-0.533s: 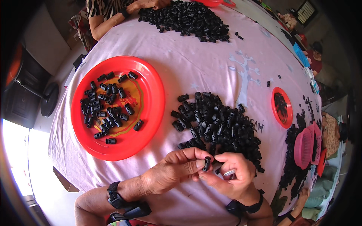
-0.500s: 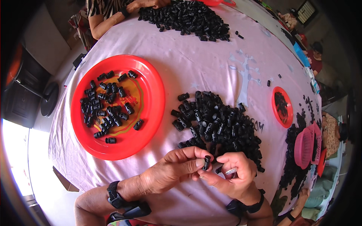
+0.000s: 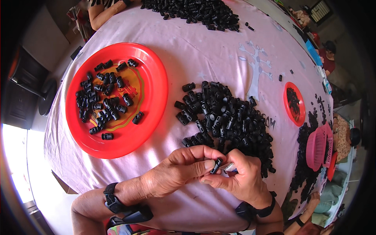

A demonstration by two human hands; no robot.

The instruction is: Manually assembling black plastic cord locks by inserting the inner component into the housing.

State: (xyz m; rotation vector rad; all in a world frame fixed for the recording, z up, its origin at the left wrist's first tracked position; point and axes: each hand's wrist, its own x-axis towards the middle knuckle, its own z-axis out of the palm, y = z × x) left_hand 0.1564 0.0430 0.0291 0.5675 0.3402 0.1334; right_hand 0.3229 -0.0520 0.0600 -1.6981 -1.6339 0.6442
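Between thumb and fingertips, my left hand (image 3: 172,172) pinches one small black cord lock (image 3: 216,166), held tilted above the near edge of the table. Close against it, my right hand (image 3: 244,180) grips a small silvery flat tool (image 3: 228,167). The tool's tip meets or nearly meets the cord lock; its kind is hard to make out. Just beyond both hands lies a heap of black cord locks (image 3: 231,121). A red plate (image 3: 154,113) to the left carries several more of the same pieces.
A larger heap of black pieces (image 3: 196,13) lies at the far side, beside another person's forearm (image 3: 107,15). A small red dish (image 3: 299,113) and pink baskets (image 3: 315,149) stand to the right among scattered black parts. A pinkish cloth (image 3: 203,58) covers the table.
The silvery tool in my right hand has swung to the cord lock, and the right fingers have closed in beside the left. The whole scene has shifted slightly up in view.
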